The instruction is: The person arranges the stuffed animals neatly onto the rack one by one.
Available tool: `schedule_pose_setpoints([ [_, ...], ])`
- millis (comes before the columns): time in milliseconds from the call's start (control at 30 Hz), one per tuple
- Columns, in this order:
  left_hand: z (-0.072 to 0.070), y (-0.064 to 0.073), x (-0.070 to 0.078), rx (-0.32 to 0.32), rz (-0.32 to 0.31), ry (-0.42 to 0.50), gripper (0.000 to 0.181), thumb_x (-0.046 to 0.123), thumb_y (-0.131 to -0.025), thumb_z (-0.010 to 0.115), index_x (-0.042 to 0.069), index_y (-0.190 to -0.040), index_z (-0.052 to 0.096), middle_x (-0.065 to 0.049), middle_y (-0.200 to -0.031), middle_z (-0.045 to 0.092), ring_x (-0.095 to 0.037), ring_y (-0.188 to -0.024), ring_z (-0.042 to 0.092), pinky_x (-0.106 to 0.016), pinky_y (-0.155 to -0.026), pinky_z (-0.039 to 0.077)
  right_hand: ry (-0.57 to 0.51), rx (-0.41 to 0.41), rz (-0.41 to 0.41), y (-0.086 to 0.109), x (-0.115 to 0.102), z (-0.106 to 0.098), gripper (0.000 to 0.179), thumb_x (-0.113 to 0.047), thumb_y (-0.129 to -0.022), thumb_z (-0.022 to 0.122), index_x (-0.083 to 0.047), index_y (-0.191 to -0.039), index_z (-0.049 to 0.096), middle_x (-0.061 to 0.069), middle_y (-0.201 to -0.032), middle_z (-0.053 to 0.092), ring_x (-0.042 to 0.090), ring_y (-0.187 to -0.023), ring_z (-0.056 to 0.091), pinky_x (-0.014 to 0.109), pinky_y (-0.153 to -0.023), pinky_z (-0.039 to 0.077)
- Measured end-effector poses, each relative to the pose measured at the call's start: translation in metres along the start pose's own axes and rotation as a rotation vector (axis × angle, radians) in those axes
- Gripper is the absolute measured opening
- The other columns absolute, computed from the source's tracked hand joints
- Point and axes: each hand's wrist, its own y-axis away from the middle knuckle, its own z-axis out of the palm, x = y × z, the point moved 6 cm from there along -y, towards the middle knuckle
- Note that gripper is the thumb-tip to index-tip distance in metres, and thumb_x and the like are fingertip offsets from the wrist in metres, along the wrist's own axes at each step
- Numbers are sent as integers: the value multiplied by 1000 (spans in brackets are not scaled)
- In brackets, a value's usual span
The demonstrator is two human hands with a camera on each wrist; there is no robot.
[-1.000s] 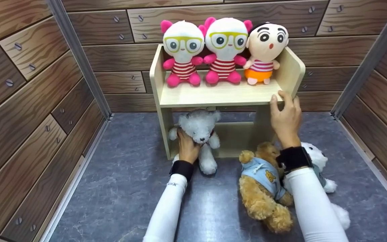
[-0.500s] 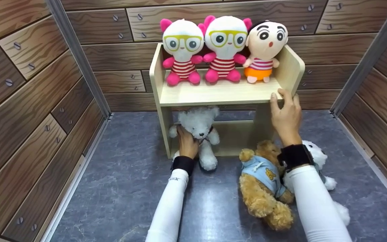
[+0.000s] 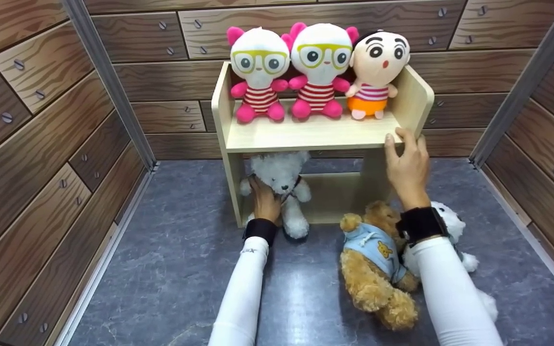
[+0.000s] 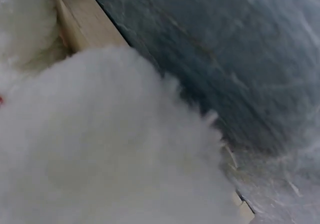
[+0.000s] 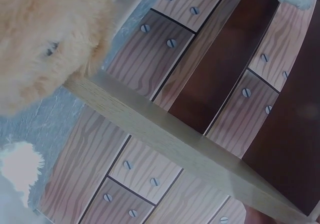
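Plainly, in the head view, counted as done three toys seated upright on the upper tier of the pale wooden two-tier shelf unit (image 3: 267, 138): a white-headed plush doll with pink limbs (image 3: 259, 98), a near-identical plush doll (image 3: 317, 96) and a black-haired plush boy in orange shorts (image 3: 367, 103). Found the fluffy white plush bear (image 3: 282, 168) upright at the left of the lower compartment, foot over the front edge; judged nearly placed. Reckoned as left, on the grey marbled floor (image 3: 185, 269): a curly brown plush bear in a light-blue hoodie (image 3: 372, 247) and a white plush toy (image 3: 450, 225), partly hidden. Saw the left hand (image 3: 266, 201) with grip bent round the white bear's body, the right hand (image 3: 408, 169) with grip hooked on the upper tier's right front corner.

In the left wrist view, got mostly blurred white fur beside a pale board edge (image 4: 87, 18); could not tell the fingers there.

In the right wrist view, caught brown fur, a slanting pale panel (image 5: 160, 131) and merely a blurred bit of hand.
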Motion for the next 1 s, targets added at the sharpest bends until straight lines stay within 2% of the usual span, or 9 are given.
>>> schedule_pose_setpoints([
  [133,-1,0,1,30,10,10,88,-7,-76,79,-18,-144,24,-33,-143,22,-48,-128,45,-46,-102,46,-5,-6,-2,0,0,1,47,-42,-98,55,-5,-124,64,29,-116,57,51,-104,57,59,-86,44],
  [233,-2,3,2,37,1,-63,84,0,-80,80,-15,-145,29,-30,-146,19,-44,-122,51,-45,-89,53,1,-11,5,1,1,2,47,-43,-98,55,-6,-125,64,29,-116,57,50,-103,58,59,-85,44],
  [267,-2,5,2,40,-7,-91,82,2,-81,80,-13,-146,32,-30,-147,18,-44,-122,51,-46,-89,53,5,-13,10,2,1,2,47,-44,-99,55,-7,-125,64,28,-116,57,50,-103,58,60,-85,44],
  [367,-4,8,4,71,-31,-160,76,8,-81,83,-10,-143,43,-32,-149,17,-47,-124,48,-48,-93,51,19,-14,18,3,2,4,46,-45,-99,54,-9,-126,64,27,-117,58,50,-103,58,60,-82,45],
  [467,-7,9,5,111,-61,-216,65,14,-79,84,-1,-136,56,-33,-149,21,-50,-125,43,-52,-94,50,29,-12,19,4,2,4,46,-46,-98,54,-10,-126,64,26,-118,58,50,-104,58,60,-81,45],
  [600,-8,10,9,129,-106,-298,54,19,-78,84,9,-127,65,-30,-149,26,-49,-126,38,-53,-83,52,28,-7,14,3,2,3,46,-45,-98,55,-10,-126,64,26,-119,58,50,-104,59,60,-81,45],
  [700,-7,11,13,135,-119,-339,56,20,-79,83,7,-129,63,-27,-149,27,-48,-126,38,-52,-77,53,26,-11,15,3,2,3,46,-45,-99,54,-9,-127,64,27,-119,58,50,-103,59,61,-81,45],
  [833,-7,14,18,155,-116,-370,65,22,-82,84,0,-136,55,-26,-148,32,-46,-119,49,-51,-70,55,24,-19,20,3,2,2,47,-46,-99,54,-10,-127,63,27,-120,57,50,-105,59,60,-81,46],
  [1000,-8,16,21,164,-112,-328,65,21,-82,84,1,-137,55,-35,-143,37,-49,-114,55,-55,-77,54,19,-7,16,3,2,0,46,-47,-99,55,-11,-127,63,26,-117,57,49,-102,59,60,-79,45],
])
